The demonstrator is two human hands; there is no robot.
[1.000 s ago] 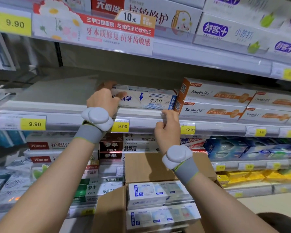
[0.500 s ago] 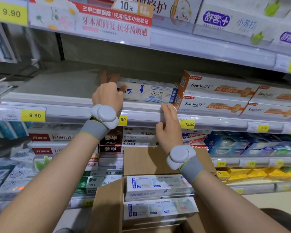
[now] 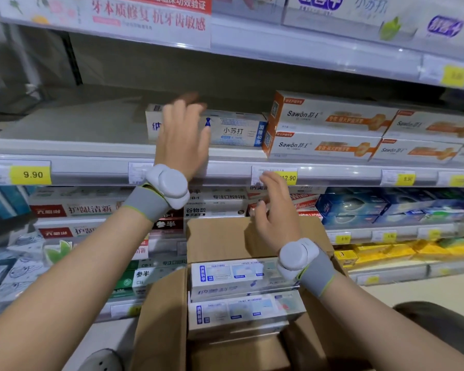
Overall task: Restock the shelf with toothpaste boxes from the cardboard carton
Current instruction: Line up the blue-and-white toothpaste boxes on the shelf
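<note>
On the shelf (image 3: 65, 124), one white box (image 3: 233, 129) lies flat beside the Sawon stack (image 3: 322, 129), left hand (image 3: 182, 140) loose-fingered in front of it, right hand (image 3: 276, 212) empty, fingers spread over the carton (image 3: 214, 236), probably for another box.

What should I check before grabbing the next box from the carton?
1. Placed box sits flat on the shelf beside the Sawon boxes: ok.
2. Left hand off that box: cannot tell, blurred.
3. Right hand free and open: ok.
4. Carton open, boxes inside: ok.
5. Shelf room left of the placed box: ok.
</note>
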